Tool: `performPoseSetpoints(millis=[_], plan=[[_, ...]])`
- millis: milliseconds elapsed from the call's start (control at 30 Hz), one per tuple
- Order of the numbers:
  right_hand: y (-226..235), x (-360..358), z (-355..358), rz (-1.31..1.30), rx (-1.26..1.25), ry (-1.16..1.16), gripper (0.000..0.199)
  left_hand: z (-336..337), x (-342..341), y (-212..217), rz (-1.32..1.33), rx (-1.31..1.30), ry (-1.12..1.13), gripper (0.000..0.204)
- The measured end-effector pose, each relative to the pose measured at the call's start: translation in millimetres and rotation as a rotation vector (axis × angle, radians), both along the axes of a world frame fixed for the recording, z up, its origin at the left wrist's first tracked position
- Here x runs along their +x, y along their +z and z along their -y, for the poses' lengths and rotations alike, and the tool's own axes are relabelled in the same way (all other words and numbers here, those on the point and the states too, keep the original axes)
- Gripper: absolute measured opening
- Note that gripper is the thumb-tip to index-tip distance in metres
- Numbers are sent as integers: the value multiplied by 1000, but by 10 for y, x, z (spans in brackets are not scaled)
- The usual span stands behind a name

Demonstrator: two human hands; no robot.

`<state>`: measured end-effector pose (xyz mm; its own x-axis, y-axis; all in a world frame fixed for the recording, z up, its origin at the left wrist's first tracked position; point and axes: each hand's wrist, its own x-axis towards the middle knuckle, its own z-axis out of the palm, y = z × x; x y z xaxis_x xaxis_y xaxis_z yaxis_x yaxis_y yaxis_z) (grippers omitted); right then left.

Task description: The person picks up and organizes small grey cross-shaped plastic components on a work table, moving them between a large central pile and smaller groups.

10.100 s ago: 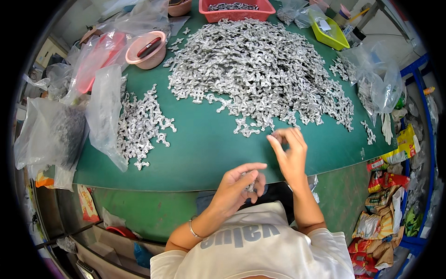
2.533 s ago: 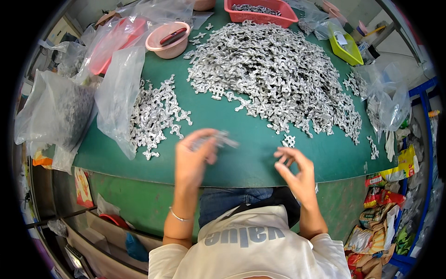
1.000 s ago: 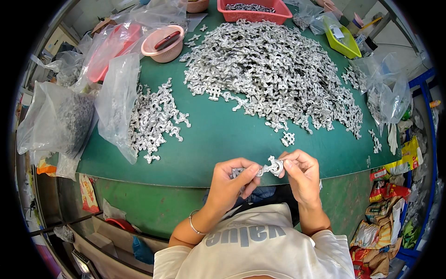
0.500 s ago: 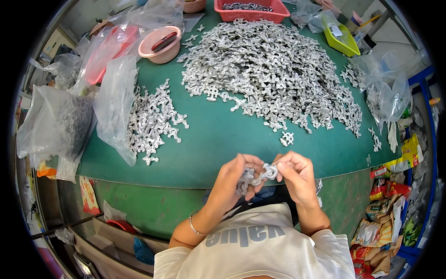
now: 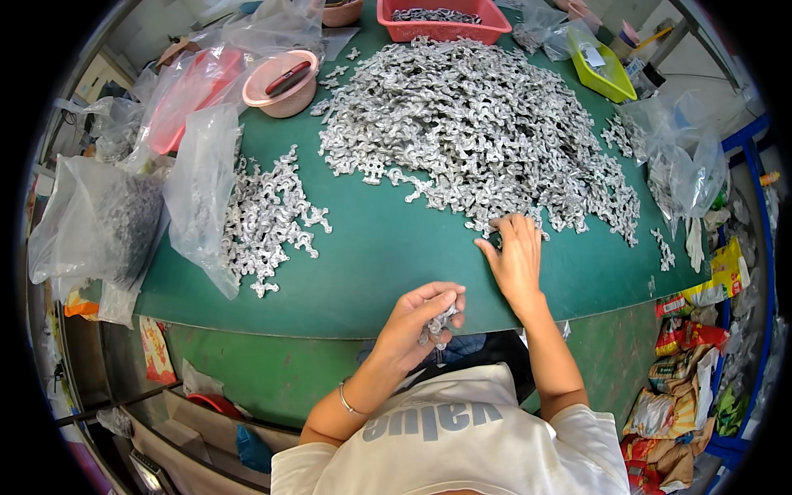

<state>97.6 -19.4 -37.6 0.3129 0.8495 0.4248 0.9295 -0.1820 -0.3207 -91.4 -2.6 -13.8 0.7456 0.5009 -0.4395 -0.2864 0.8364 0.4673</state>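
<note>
Green covers the broad table point(image 5: 371, 256), whose near edge curves across the middle of the frame above a worn green floor point(image 5: 256, 359). A large heap of small grey metal parts point(image 5: 470, 124) fills the upper centre, and a smaller pile point(image 5: 268, 210) lies left of centre, beside a standing clear plastic bag point(image 5: 198, 194). Another bag point(image 5: 91, 219), full of grey pieces, sits at the far left. In the upper left, a pink bowl point(image 5: 280, 106) has a red-and-black tool point(image 5: 289, 78) lying across its top; a red basket point(image 5: 441, 33) stands at the top centre and a yellow-green basket point(image 5: 606, 80) at the upper right. Along the right side, colourful packets point(image 5: 672, 363) are stacked by a blue frame point(image 5: 755, 177).

At lower centre, just over the table's near edge, the left hand point(image 5: 419, 320) is curled, fingers and thumb closed around a few metal pieces point(image 5: 437, 324). The right hand point(image 5: 516, 257) reaches to the heap's lower edge, thumb spread away from the bent fingers, their tips at the parts there; whether it has hold of one, I cannot tell.
</note>
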Motion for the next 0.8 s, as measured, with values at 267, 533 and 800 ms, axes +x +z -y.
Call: performPoseSetpoints(millis=[267, 533, 800], plan=[[28, 45, 136, -58, 254, 74, 9, 11, -26, -22, -67, 62, 103, 22], [481, -126, 476, -1289, -27, 242, 15, -19, 41, 83, -44, 359, 100, 26], [641, -191, 574, -1437, -92, 335, 11, -19, 1, 256, -188, 682, 64, 16]])
